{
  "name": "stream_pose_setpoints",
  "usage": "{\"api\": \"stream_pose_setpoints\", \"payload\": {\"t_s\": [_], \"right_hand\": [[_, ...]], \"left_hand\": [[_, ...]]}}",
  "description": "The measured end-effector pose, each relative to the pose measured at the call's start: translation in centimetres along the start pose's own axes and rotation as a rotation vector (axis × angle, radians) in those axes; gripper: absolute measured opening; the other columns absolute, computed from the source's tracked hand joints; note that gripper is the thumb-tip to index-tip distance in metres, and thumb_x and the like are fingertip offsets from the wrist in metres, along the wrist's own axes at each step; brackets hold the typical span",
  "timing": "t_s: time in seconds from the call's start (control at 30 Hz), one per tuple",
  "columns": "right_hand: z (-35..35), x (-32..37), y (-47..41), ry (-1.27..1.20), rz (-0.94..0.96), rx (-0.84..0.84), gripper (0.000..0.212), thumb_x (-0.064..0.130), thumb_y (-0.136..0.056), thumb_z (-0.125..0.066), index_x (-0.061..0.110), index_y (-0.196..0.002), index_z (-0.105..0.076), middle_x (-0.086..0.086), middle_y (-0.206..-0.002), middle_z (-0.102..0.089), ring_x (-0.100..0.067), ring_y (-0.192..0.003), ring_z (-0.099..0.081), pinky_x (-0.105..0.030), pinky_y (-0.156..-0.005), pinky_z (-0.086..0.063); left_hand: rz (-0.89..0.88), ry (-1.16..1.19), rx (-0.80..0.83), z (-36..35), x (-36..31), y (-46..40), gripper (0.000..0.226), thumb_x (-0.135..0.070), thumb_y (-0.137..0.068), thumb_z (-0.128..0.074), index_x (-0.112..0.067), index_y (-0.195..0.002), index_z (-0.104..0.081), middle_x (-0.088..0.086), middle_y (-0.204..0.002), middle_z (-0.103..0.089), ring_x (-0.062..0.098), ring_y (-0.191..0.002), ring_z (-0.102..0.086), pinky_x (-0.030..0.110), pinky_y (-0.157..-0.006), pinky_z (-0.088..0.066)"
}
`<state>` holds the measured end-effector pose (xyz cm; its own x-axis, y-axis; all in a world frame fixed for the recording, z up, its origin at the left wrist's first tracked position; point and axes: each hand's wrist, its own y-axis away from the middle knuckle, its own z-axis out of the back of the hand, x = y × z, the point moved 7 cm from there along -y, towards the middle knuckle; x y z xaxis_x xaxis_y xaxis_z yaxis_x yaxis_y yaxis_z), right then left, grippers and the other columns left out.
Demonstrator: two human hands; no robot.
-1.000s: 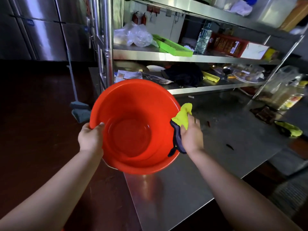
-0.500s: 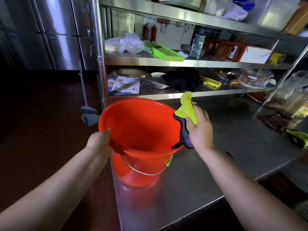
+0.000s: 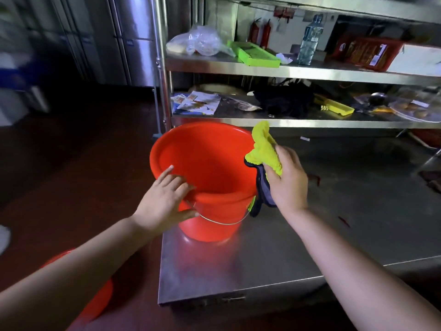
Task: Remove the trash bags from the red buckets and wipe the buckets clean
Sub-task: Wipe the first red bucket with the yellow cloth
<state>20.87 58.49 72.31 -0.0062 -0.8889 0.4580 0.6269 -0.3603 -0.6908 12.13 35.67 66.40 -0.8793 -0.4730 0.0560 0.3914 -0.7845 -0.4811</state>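
Standing upright on the steel tabletop (image 3: 298, 259), near its left edge, the red bucket (image 3: 210, 168) has no bag inside. The left hand (image 3: 164, 204) is released, its straight fingers touching the near rim. The right hand (image 3: 286, 180) grasps a yellow cloth (image 3: 265, 149) beside the right rim.

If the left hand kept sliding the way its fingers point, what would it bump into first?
Probably the red plastic bucket: the left hand already rests on its near rim, fingers aimed across the opening.
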Motion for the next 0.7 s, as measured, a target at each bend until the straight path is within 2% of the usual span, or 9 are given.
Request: {"api": "stream_pose_setpoints", "payload": {"t_s": [0.07,0.1,0.17,0.27,0.43,0.47,0.57,0.63,0.7], "right_hand": [[0.4,0.4,0.2,-0.025,0.019,0.006,0.043,0.011,-0.083,-0.068,0.009,-0.125,-0.056,-0.006,-0.121,-0.058,-0.024,-0.101,-0.06,-0.028,-0.075,-0.045],[0.7,0.6,0.3,-0.035,0.031,0.003,0.044,0.01,-0.083,-0.068,0.009,-0.125,-0.056,-0.006,-0.121,-0.058,-0.024,-0.102,-0.06,-0.029,-0.077,-0.046],[1.8,1.0,0.2,-0.041,0.061,-0.021,0.044,0.008,-0.082,-0.069,0.008,-0.124,-0.057,-0.007,-0.121,-0.059,-0.024,-0.102,-0.06,-0.03,-0.078,-0.047],[3.6,1.4,-0.2,-0.025,0.091,-0.056,0.041,0.008,-0.081,-0.069,0.007,-0.121,-0.058,-0.007,-0.119,-0.06,-0.022,-0.102,-0.058,-0.024,-0.076,-0.043],[5.5,2.7,-0.3,0.0,0.166,-0.097,0.043,0.004,-0.077,-0.071,0.005,-0.119,-0.06,-0.009,-0.115,-0.061,-0.013,-0.101,-0.052,-0.014,-0.078,-0.036],[5.5,3.0,-0.2,0.009,0.167,-0.094,0.044,0.005,-0.077,-0.072,0.005,-0.12,-0.06,-0.009,-0.115,-0.061,-0.012,-0.1,-0.052,-0.014,-0.077,-0.036],[5.1,3.4,0.1,0.026,0.138,-0.062,0.045,0.005,-0.077,-0.073,0.007,-0.12,-0.06,-0.006,-0.116,-0.061,-0.012,-0.103,-0.052,-0.02,-0.075,-0.04],[4.5,4.0,0.4,0.032,0.141,-0.047,0.045,0.005,-0.076,-0.074,0.008,-0.119,-0.06,-0.004,-0.115,-0.061,-0.017,-0.1,-0.057,-0.023,-0.074,-0.044],[3.7,5.2,0.5,0.039,0.174,-0.019,0.046,0.007,-0.076,-0.075,0.009,-0.12,-0.06,-0.003,-0.114,-0.061,-0.019,-0.096,-0.061,-0.023,-0.073,-0.046]], "left_hand": [[-0.046,-0.008,0.015,0.2,-0.4,-1.0,0.074,-0.071,-0.084,-0.031,-0.005,-0.092,-0.065,0.009,-0.078,-0.062,0.03,-0.075,-0.064,0.043,-0.077,-0.053],[-0.051,0.004,0.018,0.5,-0.4,-1.5,0.077,-0.071,-0.087,-0.023,-0.005,-0.089,-0.064,0.008,-0.075,-0.061,0.028,-0.069,-0.063,0.037,-0.069,-0.052],[-0.071,0.014,-0.01,1.4,-0.5,-2.6,0.079,-0.07,-0.087,-0.018,-0.005,-0.085,-0.061,0.008,-0.072,-0.062,0.026,-0.064,-0.062,0.033,-0.064,-0.044],[-0.055,0.042,-0.098,3.5,-0.3,-4.8,0.075,-0.068,-0.085,-0.025,-0.002,-0.083,-0.059,0.011,-0.069,-0.062,0.03,-0.063,-0.061,0.034,-0.064,-0.04],[0.31,0.175,-0.239,6.1,4.6,-8.0,0.051,-0.052,-0.083,-0.058,-0.004,-0.097,-0.058,0.016,-0.081,-0.065,0.036,-0.076,-0.062,0.035,-0.062,-0.039],[0.38,0.18,-0.209,6.1,5.8,-8.4,0.049,-0.053,-0.084,-0.057,-0.007,-0.098,-0.057,0.014,-0.083,-0.065,0.035,-0.079,-0.062,0.034,-0.062,-0.038],[0.525,0.316,0.029,4.8,8.9,-8.7,0.052,-0.063,-0.078,-0.056,-0.016,-0.1,-0.054,0.001,-0.087,-0.06,0.025,-0.084,-0.059,0.031,-0.067,-0.041],[0.557,0.468,0.139,3.6,10.0,-8.1,0.053,-0.059,-0.075,-0.065,-0.015,-0.103,-0.055,0.002,-0.093,-0.061,0.022,-0.088,-0.06,0.034,-0.075,-0.048],[0.526,0.548,0.168,2.8,10.4,-7.6,0.053,-0.054,-0.075,-0.068,-0.012,-0.106,-0.057,0.005,-0.095,-0.063,0.024,-0.09,-0.062,0.036,-0.081,-0.051]]}}
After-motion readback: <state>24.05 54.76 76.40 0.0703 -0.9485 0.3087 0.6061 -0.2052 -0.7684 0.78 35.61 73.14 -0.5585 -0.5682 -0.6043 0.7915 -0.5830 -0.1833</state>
